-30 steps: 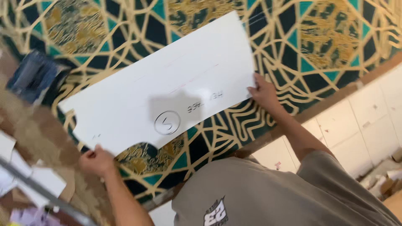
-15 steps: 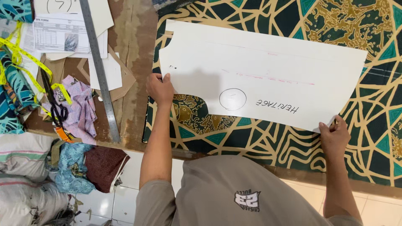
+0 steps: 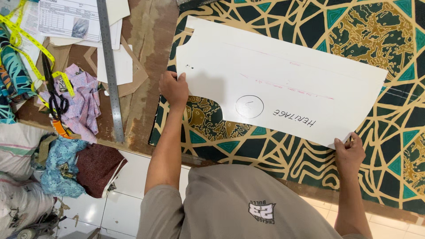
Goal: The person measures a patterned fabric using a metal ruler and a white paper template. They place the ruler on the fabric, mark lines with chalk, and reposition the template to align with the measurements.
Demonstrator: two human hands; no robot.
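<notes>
Pattern card [image 3: 283, 79] lies on patterned fabric [image 3: 389, 40]; left hand [image 3: 174, 88] and right hand [image 3: 349, 152] pinch its near edge, seemingly flat; keep it unbuckled.

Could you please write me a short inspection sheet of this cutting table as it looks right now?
Surface: worn brown wooden table, its right part covered by patterned fabric in teal, dark green and gold.
Job's things: large white paper pattern piece lying flat on the fabric, marked with a drawn circle and red lines.
Clutter: metal ruler, black scissors, yellow tape measure, printed sheets, lilac fabric scrap, folded cloth bundles.
Grippers: left hand pinches the pattern's left edge; right hand pinches its lower right corner; each grip is closed.
Cables: nothing seen.
Surroundings: white tiled floor, sacks at lower left.
</notes>
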